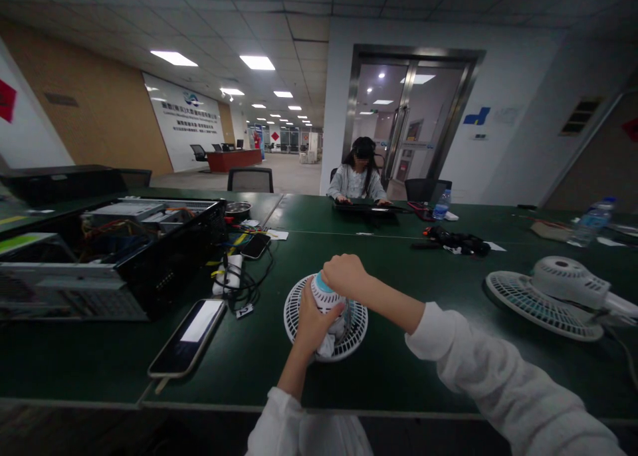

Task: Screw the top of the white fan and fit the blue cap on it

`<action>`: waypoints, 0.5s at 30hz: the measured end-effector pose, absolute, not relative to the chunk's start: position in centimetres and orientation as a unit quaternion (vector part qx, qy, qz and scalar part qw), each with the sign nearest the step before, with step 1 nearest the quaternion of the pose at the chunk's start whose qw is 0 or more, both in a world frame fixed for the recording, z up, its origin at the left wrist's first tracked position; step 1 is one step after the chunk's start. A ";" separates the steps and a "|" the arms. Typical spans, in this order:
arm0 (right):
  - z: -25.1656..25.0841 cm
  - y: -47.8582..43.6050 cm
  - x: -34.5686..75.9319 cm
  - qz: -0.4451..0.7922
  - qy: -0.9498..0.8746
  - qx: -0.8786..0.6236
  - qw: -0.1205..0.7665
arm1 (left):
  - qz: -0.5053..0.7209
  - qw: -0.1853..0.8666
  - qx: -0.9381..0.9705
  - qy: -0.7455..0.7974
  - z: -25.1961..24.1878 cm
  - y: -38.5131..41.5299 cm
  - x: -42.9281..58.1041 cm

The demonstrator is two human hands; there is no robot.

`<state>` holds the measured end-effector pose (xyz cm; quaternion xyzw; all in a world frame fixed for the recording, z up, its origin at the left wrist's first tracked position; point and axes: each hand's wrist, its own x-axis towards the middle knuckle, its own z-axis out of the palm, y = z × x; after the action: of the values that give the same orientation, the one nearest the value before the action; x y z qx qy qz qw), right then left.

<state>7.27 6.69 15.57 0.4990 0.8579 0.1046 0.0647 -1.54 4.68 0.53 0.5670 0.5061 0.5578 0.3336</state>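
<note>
A small white electric fan (359, 330) lies face down on the green table, its slatted motor housing (326, 299) pointing up. My left hand (312, 320) is closed around the housing from the left, thumb across its near side. Over the housing's top, my right hand (345, 274) is clenched, back of the hand upward. A teal part (321, 284) shows just below the right fist; whatever sits inside that fist is hidden.
An opened computer case (172, 263) stands at left, with a phone (188, 336) in front and cables (249, 280) beside it. A second fan (543, 303) lies at right. Black gear (456, 240) and water bottles (442, 205) are farther back. Another person (357, 177) sits opposite.
</note>
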 end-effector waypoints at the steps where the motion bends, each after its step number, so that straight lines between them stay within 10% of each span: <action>1: 15.5 6.6 7.3 0.102 0.853 0.508 0.064 | 0.559 0.333 0.568 0.504 0.5 4.7 -1.5; 15: 16.9 7.5 9.2 0.083 0.919 0.370 0.109 | 0.559 0.324 0.571 0.507 0.7 4.6 -1.5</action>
<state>9.18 7.53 16.90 0.3699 0.9190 0.0825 0.1087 -1.48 4.60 0.66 0.5709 0.5068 0.5591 0.3235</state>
